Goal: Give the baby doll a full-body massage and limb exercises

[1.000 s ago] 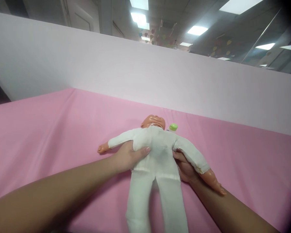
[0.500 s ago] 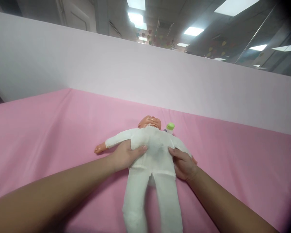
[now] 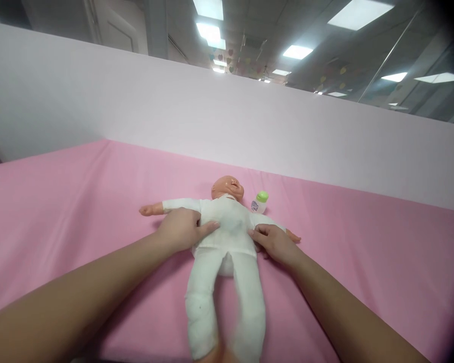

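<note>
1. We see the doll (image 3: 229, 229) on its back in the middle of the pink cover (image 3: 363, 242), head far, legs near, arms spread left and right.
2. Our left hand (image 3: 179, 229) clasps the left side of its torso, thumb over the front, other fingers mostly hidden.
3. Our right hand (image 3: 276, 244), partly curled, touches the torso's right side; we cannot tell whether it grips.
4. We see 1 bottle (image 3: 258, 205) with a green cap (image 3: 262, 196) near the doll's head, to the right.
</note>
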`<state>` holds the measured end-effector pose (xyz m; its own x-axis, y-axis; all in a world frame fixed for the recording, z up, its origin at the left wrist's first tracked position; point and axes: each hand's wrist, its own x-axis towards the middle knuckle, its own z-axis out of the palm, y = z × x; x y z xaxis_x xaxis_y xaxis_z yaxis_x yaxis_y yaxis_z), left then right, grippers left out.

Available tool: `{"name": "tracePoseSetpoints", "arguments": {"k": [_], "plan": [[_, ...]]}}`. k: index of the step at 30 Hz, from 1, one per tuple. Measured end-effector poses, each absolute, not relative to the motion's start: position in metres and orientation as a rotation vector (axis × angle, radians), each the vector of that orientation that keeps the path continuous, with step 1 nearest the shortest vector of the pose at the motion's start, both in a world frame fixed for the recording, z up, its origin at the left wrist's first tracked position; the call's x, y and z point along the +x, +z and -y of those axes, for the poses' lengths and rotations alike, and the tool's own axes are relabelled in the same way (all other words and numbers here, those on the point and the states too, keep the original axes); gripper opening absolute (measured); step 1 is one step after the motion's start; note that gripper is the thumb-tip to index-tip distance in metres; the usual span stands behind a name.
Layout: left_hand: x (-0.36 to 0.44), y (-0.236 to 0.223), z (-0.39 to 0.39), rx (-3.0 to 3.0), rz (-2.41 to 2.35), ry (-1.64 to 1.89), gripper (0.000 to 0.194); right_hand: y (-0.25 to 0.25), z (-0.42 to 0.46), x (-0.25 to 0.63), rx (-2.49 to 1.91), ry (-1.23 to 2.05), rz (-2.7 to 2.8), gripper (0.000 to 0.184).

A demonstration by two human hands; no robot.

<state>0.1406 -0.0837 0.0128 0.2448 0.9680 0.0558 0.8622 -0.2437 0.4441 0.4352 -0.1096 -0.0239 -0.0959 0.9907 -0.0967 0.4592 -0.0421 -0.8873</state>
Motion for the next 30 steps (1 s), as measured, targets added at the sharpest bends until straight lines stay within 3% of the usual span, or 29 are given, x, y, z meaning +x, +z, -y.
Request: {"name": "tracePoseSetpoints", "arguments": {"k": [4, 8, 11, 16, 18, 22, 30], "plan": [[0.142, 0.021, 0.083, 2.439, -1.788, 0.457, 0.063, -0.014, 0.114, 0.427, -1.667, 0.560, 1.809, 0.042], [0.146, 0.023, 0.094, 2.552, -1.683, 0.602, 0.042, -0.007, 0.123, 0.418, -1.597, 0.472, 1.810, 0.033], [0.150, 0.022, 0.109, 2.577, -1.508, 0.654, 0.037, -0.003, 0.135, 0.413, -1.424, 0.464, 1.895, 0.028], [0.153, 0.024, 0.124, 2.562, -1.243, 0.506, 0.045, -0.001, 0.150, 0.411, -1.195, 0.648, 2.203, 0.081], [0.152, 0.021, 0.123, 2.567, -1.173, 0.468, 0.056, -0.004, 0.151, 0.410, -1.231, 0.671, 2.230, 0.091], [0.158, 0.003, 0.121, 2.666, -1.176, 0.475, 0.079, -0.016, 0.149, 0.403, -1.392, 0.625, 2.198, 0.099], [0.173, -0.013, 0.129, 2.622, -1.221, 0.620, 0.059, -0.033, 0.154, 0.386, -1.369, 0.498, 2.159, 0.087]]}}
